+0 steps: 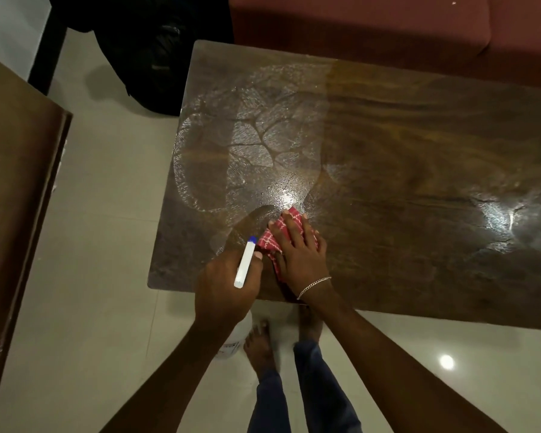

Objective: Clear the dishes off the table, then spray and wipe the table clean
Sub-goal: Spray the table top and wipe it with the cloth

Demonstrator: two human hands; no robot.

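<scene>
A dark wooden table [403,145] fills the middle of the view, with wet spray film and curved wipe marks over its left half. My right hand [297,245] lies flat, fingers spread, pressing a folded red checked cloth [267,242] onto the table near the front edge. My left hand [228,282] grips a white spray bottle [245,264] with a blue nozzle tip, held just over the front edge beside the cloth. The bottle's body hangs below my hand, mostly hidden. No dishes are visible on the table.
A red sofa [388,23] runs along the table's far side. A brown wooden surface [16,182] stands at the left across a strip of pale tiled floor [113,245]. A dark bag [156,48] lies at the far left corner. My bare feet [260,345] stand by the front edge.
</scene>
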